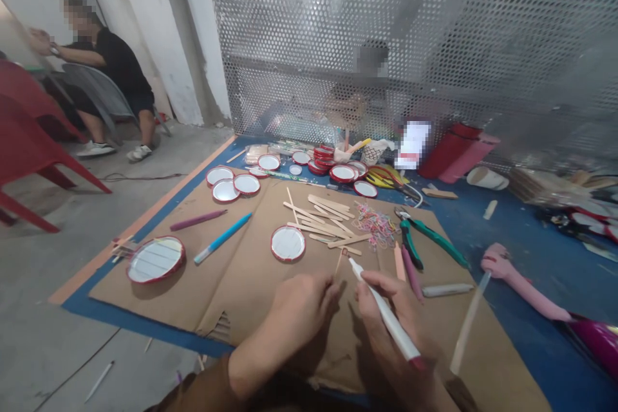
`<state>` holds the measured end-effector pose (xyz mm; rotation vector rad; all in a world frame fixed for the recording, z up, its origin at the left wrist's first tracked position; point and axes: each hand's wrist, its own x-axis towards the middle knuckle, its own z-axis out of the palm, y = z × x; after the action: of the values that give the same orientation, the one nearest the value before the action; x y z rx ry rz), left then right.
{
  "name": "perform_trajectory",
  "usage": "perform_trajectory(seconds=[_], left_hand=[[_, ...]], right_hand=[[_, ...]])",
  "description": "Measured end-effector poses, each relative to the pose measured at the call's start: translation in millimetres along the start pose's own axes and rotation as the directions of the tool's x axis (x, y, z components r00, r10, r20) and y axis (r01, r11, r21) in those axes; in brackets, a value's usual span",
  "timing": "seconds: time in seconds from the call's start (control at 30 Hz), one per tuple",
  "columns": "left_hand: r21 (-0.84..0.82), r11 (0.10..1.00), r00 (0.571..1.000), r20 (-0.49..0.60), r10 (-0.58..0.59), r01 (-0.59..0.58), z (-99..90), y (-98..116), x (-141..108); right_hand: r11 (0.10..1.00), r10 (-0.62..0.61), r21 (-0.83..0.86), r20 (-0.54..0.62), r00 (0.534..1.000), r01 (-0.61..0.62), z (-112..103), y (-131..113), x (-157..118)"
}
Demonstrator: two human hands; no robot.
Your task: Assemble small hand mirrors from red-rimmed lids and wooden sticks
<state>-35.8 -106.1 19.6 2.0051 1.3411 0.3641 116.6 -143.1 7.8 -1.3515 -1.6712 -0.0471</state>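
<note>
My left hand (304,309) pinches a thin wooden stick (338,264) that points away from me over the cardboard (241,264). In my right hand (400,315) is a white marker (386,315) with a dark pink end. Its tip sits close to the far end of the stick, by a small dark reddish mark; whether they touch I cannot tell. Just beyond my hands lie a red-rimmed round lid (288,243), a loose heap of flat wooden sticks (323,215) and a tangle of small coloured rubber bands (376,225).
Green-handled pliers (410,244) and several markers lie to the right, near a pink hot-glue gun (526,283). At left are a blue marker (223,238), a purple marker (199,219) and a lid with sticks across it (155,259). More lids (342,172) stand before a perforated metal screen (299,45).
</note>
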Motion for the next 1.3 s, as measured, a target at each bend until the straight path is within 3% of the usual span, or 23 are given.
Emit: perform_trajectory(seconds=[0.13, 0.3, 0.8, 1.03, 1.3], left_hand=[[0.025, 1.000, 1.000, -0.011, -0.014, 0.014, -2.1, 3.8, 5.6], [-0.070, 0.997, 0.999, -0.012, 0.031, -0.032, 3.5, -7.3, 7.6], [-0.073, 0.997, 1.000, 0.015, 0.027, -0.026, 6.6, -12.3, 4.9], [-0.068, 0.997, 0.999, 0.017, 0.030, -0.028, 6.8, -13.0, 4.8], [-0.041, 0.999, 1.000, 0.003, 0.021, -0.021, 7.5, -12.7, 4.6]], right_hand=[[0.993, 0.110, -0.030, -0.030, 0.993, -0.111, 0.2, 4.1, 3.8], [0.977, 0.204, 0.065, -0.035, 0.978, -0.202, 2.8, 7.8, 5.5], [0.998, -0.055, 0.030, 0.007, 0.998, 0.055, 0.3, 1.1, 10.2], [0.998, -0.064, 0.006, 0.024, 0.998, 0.064, 1.1, 2.4, 11.6], [1.000, 0.020, 0.007, 0.018, 1.000, -0.020, -0.9, 0.0, 9.2]])
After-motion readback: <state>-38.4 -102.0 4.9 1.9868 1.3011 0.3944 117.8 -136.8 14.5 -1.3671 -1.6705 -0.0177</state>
